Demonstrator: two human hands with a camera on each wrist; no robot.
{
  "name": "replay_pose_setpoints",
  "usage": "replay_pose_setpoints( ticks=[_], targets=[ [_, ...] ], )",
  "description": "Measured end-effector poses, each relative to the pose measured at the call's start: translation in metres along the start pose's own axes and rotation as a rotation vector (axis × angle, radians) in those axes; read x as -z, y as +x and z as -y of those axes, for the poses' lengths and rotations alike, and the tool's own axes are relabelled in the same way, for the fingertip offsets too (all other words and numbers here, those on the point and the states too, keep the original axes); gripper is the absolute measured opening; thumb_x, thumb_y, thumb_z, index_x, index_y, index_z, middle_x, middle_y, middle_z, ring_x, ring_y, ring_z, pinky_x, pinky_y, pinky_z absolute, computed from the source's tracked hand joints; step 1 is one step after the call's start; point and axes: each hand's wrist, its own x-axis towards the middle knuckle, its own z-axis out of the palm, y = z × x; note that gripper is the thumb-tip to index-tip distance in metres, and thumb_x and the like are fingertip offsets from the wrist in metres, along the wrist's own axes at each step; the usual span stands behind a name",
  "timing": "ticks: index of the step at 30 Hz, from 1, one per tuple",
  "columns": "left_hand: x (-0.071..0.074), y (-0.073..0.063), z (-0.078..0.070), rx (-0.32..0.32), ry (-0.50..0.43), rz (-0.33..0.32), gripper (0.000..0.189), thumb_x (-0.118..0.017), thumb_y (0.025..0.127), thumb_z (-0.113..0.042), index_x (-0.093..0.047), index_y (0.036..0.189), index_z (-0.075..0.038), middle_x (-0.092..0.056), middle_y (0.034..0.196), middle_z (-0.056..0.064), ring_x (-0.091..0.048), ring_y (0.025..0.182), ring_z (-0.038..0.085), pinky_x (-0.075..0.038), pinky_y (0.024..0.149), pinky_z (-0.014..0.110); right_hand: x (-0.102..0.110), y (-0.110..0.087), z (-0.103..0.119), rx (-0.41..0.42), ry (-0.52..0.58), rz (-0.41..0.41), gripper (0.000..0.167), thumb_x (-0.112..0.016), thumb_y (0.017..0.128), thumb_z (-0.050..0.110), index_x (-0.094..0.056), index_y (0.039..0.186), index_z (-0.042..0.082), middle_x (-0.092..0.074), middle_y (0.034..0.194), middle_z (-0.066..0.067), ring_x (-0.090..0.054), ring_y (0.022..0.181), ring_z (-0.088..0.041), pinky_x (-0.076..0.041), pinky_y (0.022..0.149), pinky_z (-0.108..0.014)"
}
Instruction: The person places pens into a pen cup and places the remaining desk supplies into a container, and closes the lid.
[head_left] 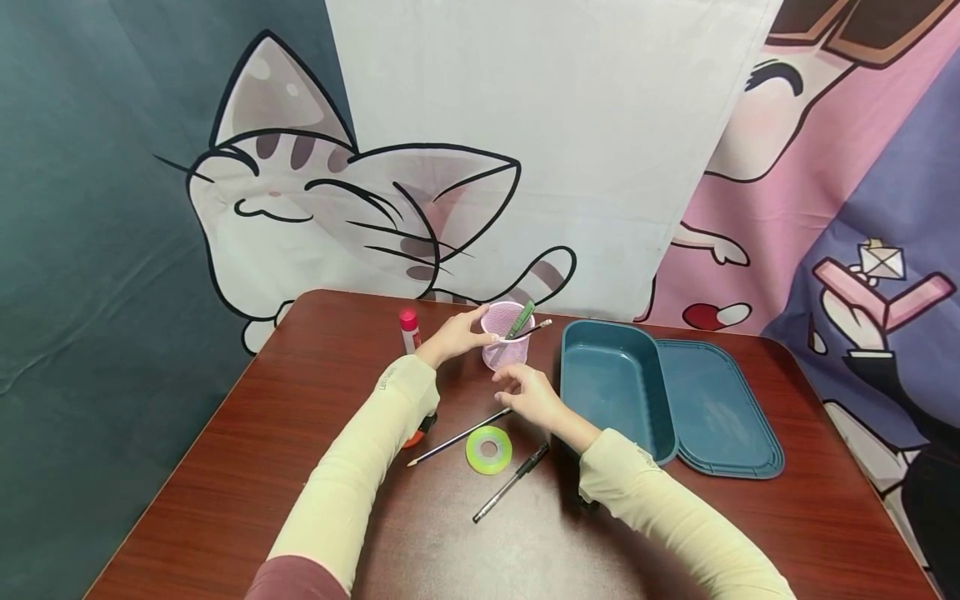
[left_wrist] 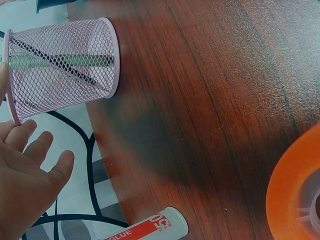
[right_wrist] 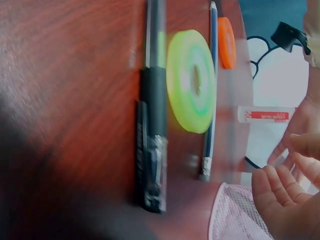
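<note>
A pink mesh cup [head_left: 507, 354] is held upright at its rim by the left grip [head_left: 457, 336], between thumb and finger, toward the far side of the brown worktop [head_left: 247, 467]. In the cup, a green item [head_left: 521, 318] and a dark pencil-like stick [head_left: 534, 328] are contained, both leaning right. Nothing is seen to be held by the right grip [head_left: 531, 395], which is placed just near of the cup with its fingers loosely bent and relaxed. Whether the cup is touched by it cannot be told.

To the left of the cup, a glue stick [head_left: 410, 330] with a red cap is stood upright. On the near side, a pencil [head_left: 459, 437] is laid slantwise, its tip to the near left. A yellow-green tape roll [head_left: 502, 451] is laid flat just near of it, and a black pen [head_left: 513, 481] is set to the right of the roll. An orange tape roll [left_wrist: 280, 200] is partly hidden by the left sleeve [head_left: 345, 467] in the head view. At the right, a blue container [head_left: 611, 375] is placed, with its lid [head_left: 716, 412] laid beside it, farther right.
</note>
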Motion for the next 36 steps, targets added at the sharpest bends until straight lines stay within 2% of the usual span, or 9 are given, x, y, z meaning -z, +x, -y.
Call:
replay_pose_setpoints(
  ticks=[10, 15, 21, 27, 36],
  targets=[
    [0.000, 0.000, 0.000, -0.006, 0.004, -0.002, 0.071, -0.059, 0.082, -0.035, -0.024, 0.141, -0.013, -0.037, 0.139, 0.009, -0.035, 0.127, 0.022, -0.028, 0.105, 0.038, -0.021, -0.007, -0.009, -0.025, -0.095, -0.007, 0.025, -0.068, 0.068, 0.003, -0.063, 0.093, 0.002, -0.060, 0.093, -0.010, -0.057, 0.087, -0.023, -0.047, 0.077, -0.035],
    [0.000, 0.000, 0.001, -0.008, 0.004, 0.000, 0.072, -0.060, 0.082, -0.035, -0.024, 0.141, -0.013, -0.036, 0.140, 0.009, -0.034, 0.128, 0.022, -0.028, 0.105, 0.039, -0.028, -0.009, -0.018, -0.022, -0.186, 0.012, 0.026, -0.068, 0.067, 0.004, -0.064, 0.093, 0.004, -0.059, 0.094, -0.009, -0.055, 0.084, -0.020, -0.044, 0.073, -0.032],
    [0.000, 0.000, 0.000, -0.004, -0.006, 0.006, 0.072, -0.059, 0.083, -0.035, -0.023, 0.141, -0.012, -0.033, 0.142, 0.008, -0.032, 0.129, 0.022, -0.028, 0.105, 0.039, -0.035, -0.012, -0.019, -0.038, -0.288, 0.028, 0.021, -0.068, 0.066, 0.005, -0.065, 0.087, 0.008, -0.058, 0.091, -0.008, -0.052, 0.084, -0.025, -0.041, 0.072, -0.035],
    [-0.001, -0.001, 0.000, 0.015, -0.016, 0.010, 0.072, -0.060, 0.082, -0.036, -0.023, 0.141, -0.016, -0.034, 0.141, 0.007, -0.034, 0.128, 0.021, -0.028, 0.104, 0.039, -0.040, -0.016, -0.021, -0.032, -0.351, 0.008, 0.017, -0.068, 0.065, 0.004, -0.066, 0.080, 0.012, -0.057, 0.086, -0.006, -0.053, 0.083, -0.026, -0.041, 0.071, -0.036],
    [0.001, -0.002, -0.001, 0.002, -0.014, 0.006, 0.073, -0.060, 0.082, -0.035, -0.023, 0.141, -0.012, -0.032, 0.142, 0.008, -0.032, 0.129, 0.023, -0.028, 0.105, 0.039, -0.041, -0.018, -0.025, -0.043, -0.425, -0.021, 0.016, -0.067, 0.064, 0.006, -0.067, 0.076, 0.015, -0.057, 0.081, -0.003, -0.051, 0.078, -0.023, -0.040, 0.065, -0.033]
  ],
)
